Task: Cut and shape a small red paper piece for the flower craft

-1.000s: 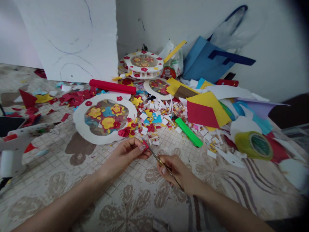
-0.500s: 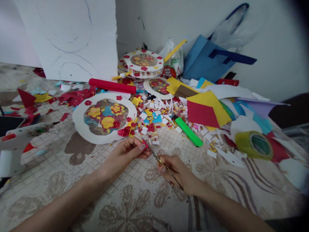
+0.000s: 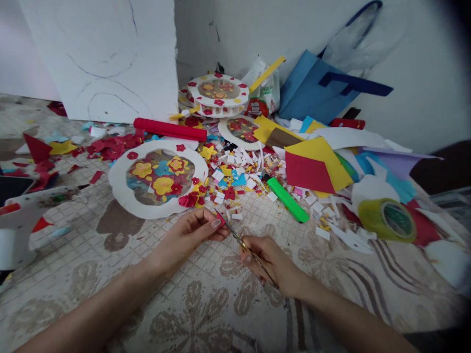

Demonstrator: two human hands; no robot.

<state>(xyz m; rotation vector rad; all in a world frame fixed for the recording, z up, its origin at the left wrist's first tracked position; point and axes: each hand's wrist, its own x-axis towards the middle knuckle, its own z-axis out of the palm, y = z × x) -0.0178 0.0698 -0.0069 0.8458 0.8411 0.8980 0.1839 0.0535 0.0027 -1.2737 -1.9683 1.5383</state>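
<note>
1 small, flat red paper piece point(image 3: 221, 219) is pinched in the closed fingers of the left hand point(image 3: 196, 229), beside the tips of slim metal scissors point(image 3: 236, 237) clasped by the curled fingers of the right hand point(image 3: 270, 262), so a fingertip could be nicked if the scissors were slipped.
</note>
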